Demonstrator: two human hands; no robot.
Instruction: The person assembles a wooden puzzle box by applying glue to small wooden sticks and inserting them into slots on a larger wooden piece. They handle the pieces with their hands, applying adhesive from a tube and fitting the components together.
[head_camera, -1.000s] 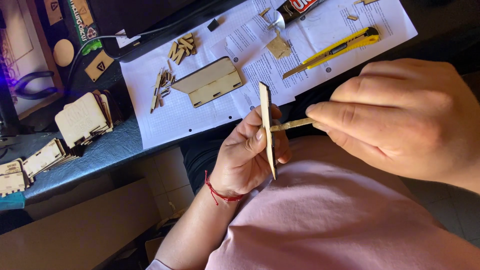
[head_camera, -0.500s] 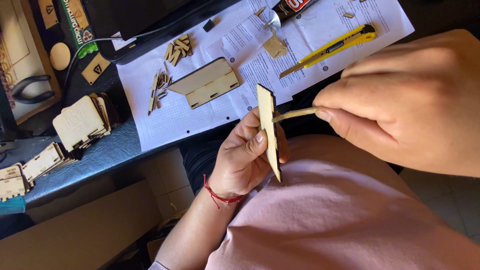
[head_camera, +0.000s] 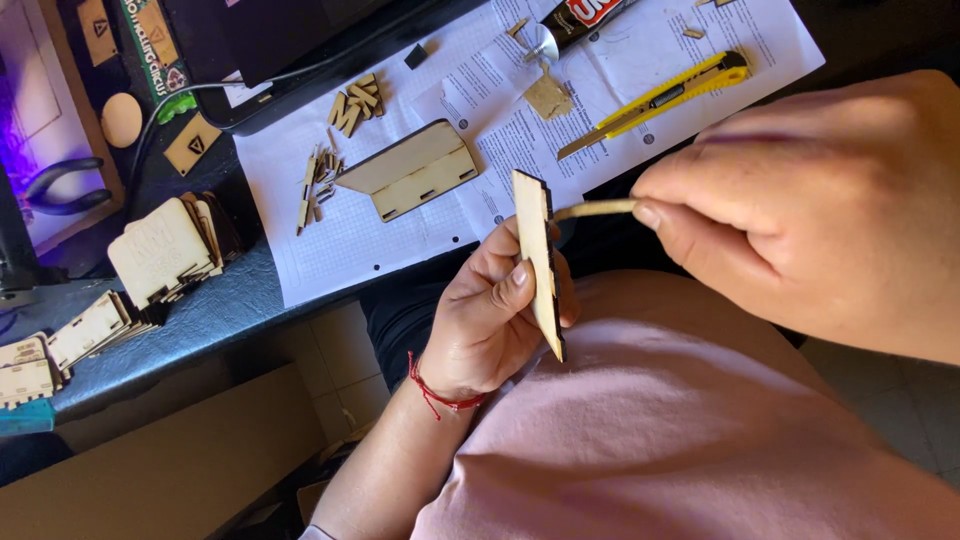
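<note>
1. Left hand (head_camera: 490, 320) raised over the lap, fingers curled and pinching a flat wooden panel (head_camera: 536, 262) edge-on, thumb pressed against its near face, panel nearly upright and slightly tilted.
2. Red string bracelet (head_camera: 436, 395) around the left wrist.
3. Right hand (head_camera: 810, 210) to the right of the panel, thumb and forefinger pressed together on a thin wooden stick (head_camera: 592, 209).
4. Stick lying roughly level, free end reaching the upper part of the panel; touching or just short, cannot tell.
5. Behind the hands, a dark desk (head_camera: 215, 305) with printed paper sheets (head_camera: 480, 110) spread across it.
6. On the sheets: a folded wooden assembly (head_camera: 412, 172), a scatter of small wooden bits (head_camera: 335, 140), a yellow utility knife (head_camera: 660, 100) with blade out, and a glue tube (head_camera: 585, 15) near the top edge.
7. At the left end of the desk, stacks of notched wooden panels (head_camera: 165, 250), more near the corner (head_camera: 60, 345).
8. Pliers (head_camera: 65, 185) far left, well apart from both hands.
9. Pink shirt (head_camera: 700, 430) filling the lower right.
</note>
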